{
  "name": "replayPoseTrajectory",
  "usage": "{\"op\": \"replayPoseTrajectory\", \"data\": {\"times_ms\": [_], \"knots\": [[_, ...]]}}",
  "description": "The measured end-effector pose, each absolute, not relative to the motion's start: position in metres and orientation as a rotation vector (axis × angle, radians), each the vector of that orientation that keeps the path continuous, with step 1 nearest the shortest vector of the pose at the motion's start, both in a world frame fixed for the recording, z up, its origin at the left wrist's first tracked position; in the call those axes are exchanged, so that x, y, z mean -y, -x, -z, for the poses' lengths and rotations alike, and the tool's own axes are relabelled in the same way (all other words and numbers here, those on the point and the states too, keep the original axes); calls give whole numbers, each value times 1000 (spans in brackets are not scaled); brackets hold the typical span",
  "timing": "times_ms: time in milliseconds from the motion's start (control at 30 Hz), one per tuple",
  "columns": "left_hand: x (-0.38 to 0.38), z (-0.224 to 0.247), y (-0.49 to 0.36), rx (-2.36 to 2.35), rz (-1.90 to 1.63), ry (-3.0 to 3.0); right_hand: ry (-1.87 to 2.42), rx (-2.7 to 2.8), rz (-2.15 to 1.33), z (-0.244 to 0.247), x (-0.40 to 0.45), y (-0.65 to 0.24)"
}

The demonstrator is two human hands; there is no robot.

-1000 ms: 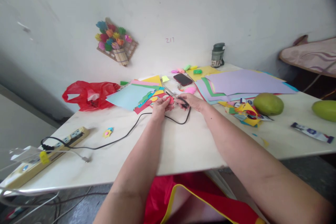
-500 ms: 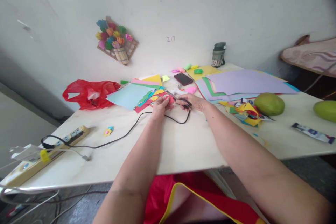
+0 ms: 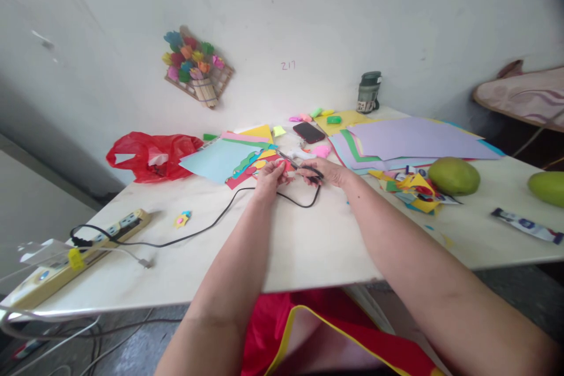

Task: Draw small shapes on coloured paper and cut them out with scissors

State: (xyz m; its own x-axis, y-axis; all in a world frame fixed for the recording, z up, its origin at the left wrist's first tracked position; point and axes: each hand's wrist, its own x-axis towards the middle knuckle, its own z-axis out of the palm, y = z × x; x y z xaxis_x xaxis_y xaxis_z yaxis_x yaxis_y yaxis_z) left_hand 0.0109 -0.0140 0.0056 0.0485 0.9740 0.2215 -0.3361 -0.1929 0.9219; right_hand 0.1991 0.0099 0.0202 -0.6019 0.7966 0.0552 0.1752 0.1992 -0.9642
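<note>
Pinched between the fingers of my left hand (image 3: 270, 179) is a small piece of red paper (image 3: 285, 165). My right hand (image 3: 324, 172) is closed round the dark handles of a pair of scissors (image 3: 287, 158), whose blades point up and left beside the red paper. Whether the blades touch the paper I cannot make out. Just beyond my hands lie cut coloured paper shapes (image 3: 244, 171) and a light blue sheet (image 3: 215, 161). A black cable (image 3: 229, 207) runs across the table under my hands. A small yellow and blue paper flower (image 3: 181, 219) lies to the left.
A red plastic bag (image 3: 176, 150) and a power strip (image 3: 118, 228) are at the left. Behind are a phone (image 3: 308, 133) and a green tumbler (image 3: 368, 93). At right lie lilac sheets (image 3: 409, 138), paper scraps (image 3: 416, 188), green fruit (image 3: 453, 176) and a tube (image 3: 526, 225).
My view has shifted very slightly. Both hands stay in nearly the same place, with the red paper and the scissors still held.
</note>
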Motion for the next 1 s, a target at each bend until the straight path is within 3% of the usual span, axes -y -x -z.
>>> {"op": "replayPoseTrajectory", "data": {"times_ms": [1000], "knots": [[18,-9,-5,-741,-1239,-1116,969,1980,-1389,-32,0,-199]]}}
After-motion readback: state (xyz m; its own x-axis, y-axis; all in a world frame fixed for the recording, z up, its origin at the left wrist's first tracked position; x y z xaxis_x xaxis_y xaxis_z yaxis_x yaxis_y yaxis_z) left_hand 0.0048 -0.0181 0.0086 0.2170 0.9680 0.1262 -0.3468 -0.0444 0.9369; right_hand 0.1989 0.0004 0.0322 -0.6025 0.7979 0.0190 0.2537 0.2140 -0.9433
